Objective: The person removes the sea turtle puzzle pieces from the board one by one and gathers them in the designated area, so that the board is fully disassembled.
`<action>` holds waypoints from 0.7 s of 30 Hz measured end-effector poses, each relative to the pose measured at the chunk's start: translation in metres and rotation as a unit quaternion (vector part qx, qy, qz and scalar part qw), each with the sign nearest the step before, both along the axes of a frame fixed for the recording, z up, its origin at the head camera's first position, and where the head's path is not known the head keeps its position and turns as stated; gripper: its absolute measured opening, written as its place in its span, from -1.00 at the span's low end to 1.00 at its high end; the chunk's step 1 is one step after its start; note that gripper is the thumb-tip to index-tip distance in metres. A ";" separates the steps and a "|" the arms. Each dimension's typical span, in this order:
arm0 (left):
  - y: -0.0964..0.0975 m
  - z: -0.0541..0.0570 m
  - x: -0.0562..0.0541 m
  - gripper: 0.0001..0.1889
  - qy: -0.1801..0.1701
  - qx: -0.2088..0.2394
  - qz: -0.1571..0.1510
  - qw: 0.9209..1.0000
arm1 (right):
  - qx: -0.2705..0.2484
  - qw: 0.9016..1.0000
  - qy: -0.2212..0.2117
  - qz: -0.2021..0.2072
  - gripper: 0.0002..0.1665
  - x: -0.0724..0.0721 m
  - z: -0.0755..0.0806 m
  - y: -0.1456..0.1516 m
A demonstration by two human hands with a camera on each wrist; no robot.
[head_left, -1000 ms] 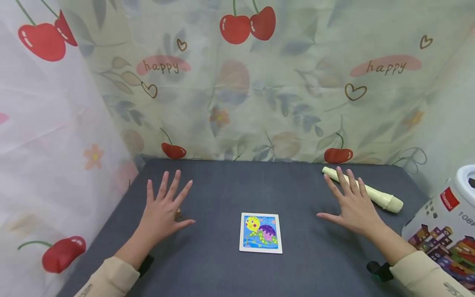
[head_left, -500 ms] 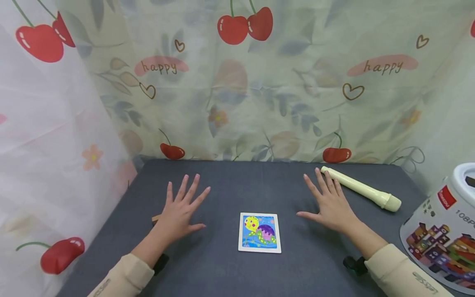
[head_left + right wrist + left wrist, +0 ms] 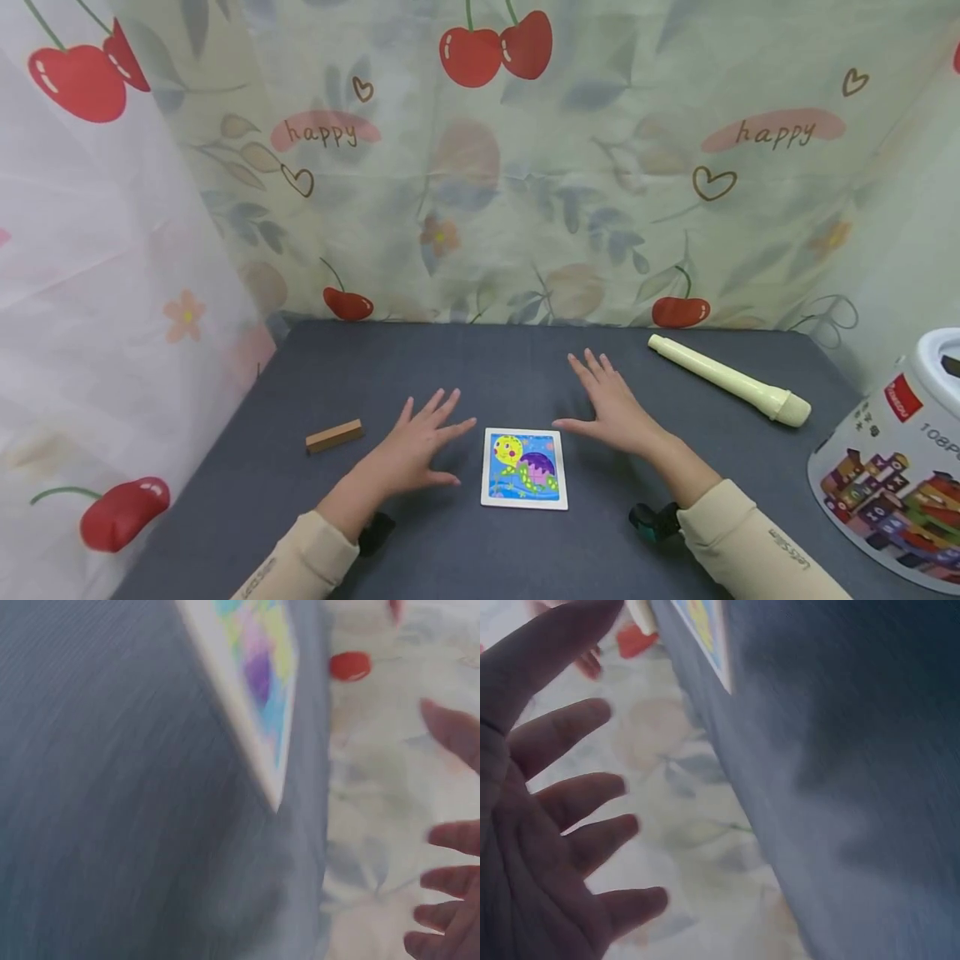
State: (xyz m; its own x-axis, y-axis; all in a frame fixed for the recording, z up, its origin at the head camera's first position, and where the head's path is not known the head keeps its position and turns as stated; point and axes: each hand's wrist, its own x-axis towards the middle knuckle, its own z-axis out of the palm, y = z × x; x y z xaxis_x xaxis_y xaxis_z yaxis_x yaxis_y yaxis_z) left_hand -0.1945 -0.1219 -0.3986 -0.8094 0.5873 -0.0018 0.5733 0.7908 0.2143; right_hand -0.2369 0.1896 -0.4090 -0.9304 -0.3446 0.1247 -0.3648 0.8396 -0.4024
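A square picture puzzle (image 3: 524,469) with a white frame and a cartoon turtle lies flat at the middle of the dark table. To its left hovers my left hand (image 3: 408,454), fingers spread, holding nothing. My right hand (image 3: 618,412) is above and to the right of the picture, its fingers also spread and its grasp empty. Both wrist views catch an edge of the picture, blurred in the right wrist view, with the left fingers (image 3: 585,799) and the right fingers (image 3: 450,881) apart from it.
Left of my left hand lies a small brown wooden block (image 3: 333,436). A pale yellow microphone-shaped object (image 3: 731,382) rests at the back right. A white printed tub (image 3: 892,467) stands at the right edge. Patterned cloth (image 3: 480,208) hangs behind the dark table (image 3: 480,550).
Both hands have come inward toward the picture, the left moving right and the right moving left. The wooden block, mostly covered by the left hand before, now shows fully. The picture stays put.
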 end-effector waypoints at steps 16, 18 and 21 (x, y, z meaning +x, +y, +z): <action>0.048 -0.008 0.002 -0.29 -0.206 0.018 0.010 0.978 | -0.149 0.972 -0.154 0.094 -0.38 -0.011 -0.004 -0.063; 0.050 -0.011 0.002 -0.30 -0.220 0.024 0.021 0.975 | -0.175 0.966 -0.168 0.092 -0.42 -0.012 -0.009 -0.067; 0.051 -0.016 0.003 -0.31 -0.233 0.026 0.032 0.972 | -0.197 0.958 -0.188 0.085 -0.47 -0.013 -0.017 -0.072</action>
